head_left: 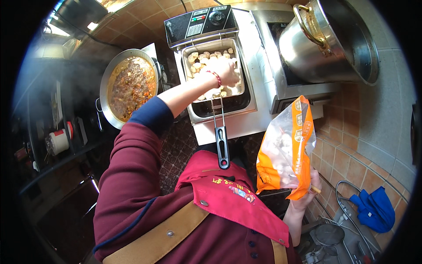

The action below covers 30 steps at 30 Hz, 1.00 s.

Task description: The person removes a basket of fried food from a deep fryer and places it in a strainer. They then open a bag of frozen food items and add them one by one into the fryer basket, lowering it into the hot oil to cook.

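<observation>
My left hand (226,71), with a red braided bracelet at the wrist, is in the fryer basket (244,82) among pale round food pieces (204,59). Strong glare hides its fingers, so I cannot tell whether it grips any pieces. The basket sits in a countertop electric deep fryer (201,28), its black handle (222,148) pointing toward me. At the lower right, my right hand (306,194) holds an orange and clear plastic bag (286,148) with pale contents, gripping it near its lower edge. A thin wooden-looking stick (315,189) sticks out beside that hand.
Left of the fryer stands a wide pan (104,89) of reddish-brown stew, with steam nearby. A large steel stockpot (306,49) is on a stove at the right. A blue cloth (376,209) and a hose lie at the lower right. Dark shelving (69,155) runs along the left.
</observation>
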Available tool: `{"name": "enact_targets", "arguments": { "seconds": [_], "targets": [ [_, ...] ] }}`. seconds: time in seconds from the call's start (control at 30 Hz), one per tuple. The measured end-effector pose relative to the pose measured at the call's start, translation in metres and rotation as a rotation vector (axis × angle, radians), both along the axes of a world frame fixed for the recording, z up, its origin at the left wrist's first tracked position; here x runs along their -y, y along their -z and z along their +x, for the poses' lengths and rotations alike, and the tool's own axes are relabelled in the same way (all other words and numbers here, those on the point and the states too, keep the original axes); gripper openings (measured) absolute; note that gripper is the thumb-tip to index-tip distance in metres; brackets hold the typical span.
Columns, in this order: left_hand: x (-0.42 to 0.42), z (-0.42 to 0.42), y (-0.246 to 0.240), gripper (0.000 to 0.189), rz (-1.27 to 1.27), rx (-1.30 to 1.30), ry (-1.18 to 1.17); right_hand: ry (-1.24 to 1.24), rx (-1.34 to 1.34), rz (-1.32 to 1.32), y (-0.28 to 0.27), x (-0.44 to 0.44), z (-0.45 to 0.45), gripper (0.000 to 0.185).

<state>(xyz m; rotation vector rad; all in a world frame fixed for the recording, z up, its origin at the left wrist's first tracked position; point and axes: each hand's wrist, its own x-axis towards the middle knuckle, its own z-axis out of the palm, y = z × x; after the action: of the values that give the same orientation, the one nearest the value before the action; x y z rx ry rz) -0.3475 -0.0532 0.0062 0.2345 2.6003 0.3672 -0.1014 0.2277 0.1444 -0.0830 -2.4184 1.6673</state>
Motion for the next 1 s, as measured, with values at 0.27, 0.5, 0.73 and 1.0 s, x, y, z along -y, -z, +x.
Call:
{"name": "enact_targets", "arguments": {
  "seconds": [0.27, 0.5, 0.73, 1.0],
  "targets": [
    [0.054, -0.024, 0.036, 0.059, 0.142, -0.205, -0.184, 0.001, 0.077, -0.082, 0.008, -0.005, 0.002, 0.015],
    [0.019, -0.003, -0.008, 0.046, 0.027, 0.099, 0.135, 0.006, 0.047, -0.115, 0.010, 0.000, -0.002, 0.015],
    [0.031, -0.001, 0.037, 0.028, 0.047, -0.051, 0.370, 0.002, 0.057, -0.057, 0.008, 0.000, -0.002, 0.016],
    [0.020, 0.007, 0.044, 0.035, 0.045, -0.175, 0.584, -0.009, 0.065, -0.059, 0.011, -0.003, -0.002, 0.017]
  ]
}}
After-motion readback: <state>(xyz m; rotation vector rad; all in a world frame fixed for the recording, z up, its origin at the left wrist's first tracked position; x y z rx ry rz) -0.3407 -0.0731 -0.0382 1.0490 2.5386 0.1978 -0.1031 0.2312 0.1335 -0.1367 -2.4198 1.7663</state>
